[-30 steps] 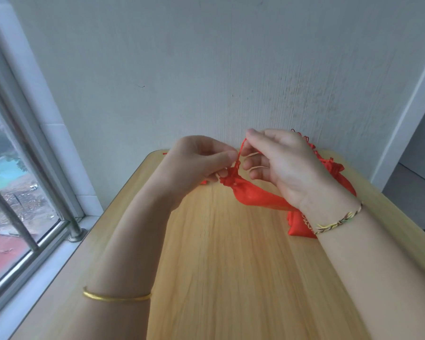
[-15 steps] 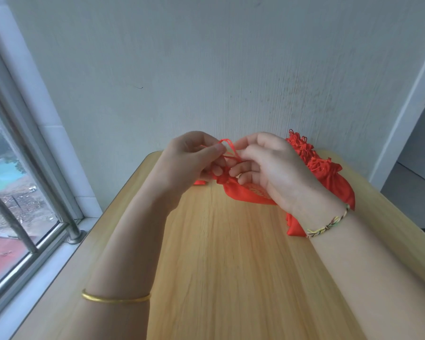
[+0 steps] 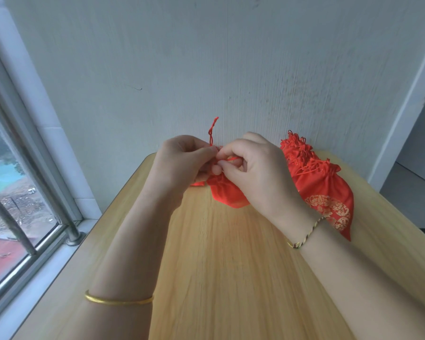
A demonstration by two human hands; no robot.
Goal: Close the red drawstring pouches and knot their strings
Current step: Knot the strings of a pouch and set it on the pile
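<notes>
While your left hand (image 3: 184,163) and right hand (image 3: 258,173) meet above the far end of the pale wooden table (image 3: 231,278), both pinch the thin red drawstring (image 3: 212,133) at the gathered mouth of a small red fabric pouch (image 3: 227,197) — thumbs and forefingers curled tight on the cord. A loose end of it stands up above your left thumb. The pouch's body hangs beneath your fingers, its lower edge seemingly on the wood. Just right of it, behind your right wrist, lies a heap of red drawstring pouches with gold circular prints (image 3: 329,192) — mouths gathered, close to the grey wall (image 3: 206,57). A gold bangle (image 3: 118,300) circles your left forearm, a braided cord bracelet (image 3: 307,233) your right wrist.
</notes>
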